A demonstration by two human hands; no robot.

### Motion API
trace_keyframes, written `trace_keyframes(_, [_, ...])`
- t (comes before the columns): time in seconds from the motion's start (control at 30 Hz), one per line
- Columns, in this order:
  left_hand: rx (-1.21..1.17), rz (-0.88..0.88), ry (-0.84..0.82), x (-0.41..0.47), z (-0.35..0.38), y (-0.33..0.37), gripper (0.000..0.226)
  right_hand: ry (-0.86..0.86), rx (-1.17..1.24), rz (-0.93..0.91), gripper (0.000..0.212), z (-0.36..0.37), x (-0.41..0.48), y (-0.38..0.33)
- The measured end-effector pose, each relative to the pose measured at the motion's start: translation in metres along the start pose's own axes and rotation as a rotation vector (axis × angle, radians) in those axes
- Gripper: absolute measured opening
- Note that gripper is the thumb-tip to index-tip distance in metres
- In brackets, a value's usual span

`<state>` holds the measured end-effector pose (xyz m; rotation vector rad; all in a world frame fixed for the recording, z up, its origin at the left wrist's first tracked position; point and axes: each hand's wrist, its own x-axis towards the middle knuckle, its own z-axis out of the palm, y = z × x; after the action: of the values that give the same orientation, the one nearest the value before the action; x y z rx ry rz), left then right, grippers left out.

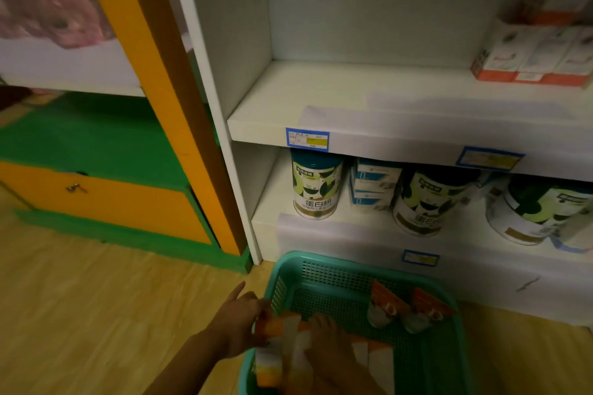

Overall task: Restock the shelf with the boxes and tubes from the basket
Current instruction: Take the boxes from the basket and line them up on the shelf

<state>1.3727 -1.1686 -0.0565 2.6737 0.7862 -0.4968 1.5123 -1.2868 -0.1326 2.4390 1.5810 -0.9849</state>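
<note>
Open shelf [353, 90], basket [337, 261] below, left hand [237, 322], right hand [330, 349] gripping boxes [269, 365]

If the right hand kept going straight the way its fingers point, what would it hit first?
Probably the far mesh wall of the teal basket; the right hand points across bare basket floor, left of the tubes. Depth is unclear.

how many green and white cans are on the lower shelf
3. The left can stands at the lower shelf's left end, the middle can just right of the stacked blue boxes, the right can near the picture's edge. More may sit out of view.
</note>
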Motion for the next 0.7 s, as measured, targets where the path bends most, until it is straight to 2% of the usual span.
trace_keyframes(0.1, [-0.028, -0.014, 0.041, 0.002, 0.000, -0.001, 0.039, -0.014, 0.003, 0.001, 0.061, 0.003, 0.014, 0.003])
trace_keyframes(0.27, [-0.028, 0.011, 0.077, 0.008, -0.006, -0.003, 0.038, 0.003, -0.084, -0.017, 0.059, -0.002, 0.018, 0.006])
trace_keyframes(0.37, [-0.028, 0.038, 0.134, 0.005, -0.019, -0.005, 0.034, -0.039, 0.038, -0.047, 0.058, -0.020, 0.007, 0.004])
trace_keyframes(0.47, [-0.023, 0.067, 0.191, -0.001, -0.046, -0.002, 0.031, -0.100, 0.204, -0.099, 0.047, -0.046, -0.018, -0.001])
trace_keyframes(0.57, [-0.006, 0.087, 0.199, -0.009, -0.081, 0.004, 0.032, -0.003, 0.266, -0.140, 0.028, -0.081, -0.049, -0.003])
trace_keyframes(0.7, [0.000, 0.117, 0.244, -0.029, -0.152, 0.018, 0.037, 0.094, 0.340, -0.178, 0.030, -0.162, -0.101, -0.014])
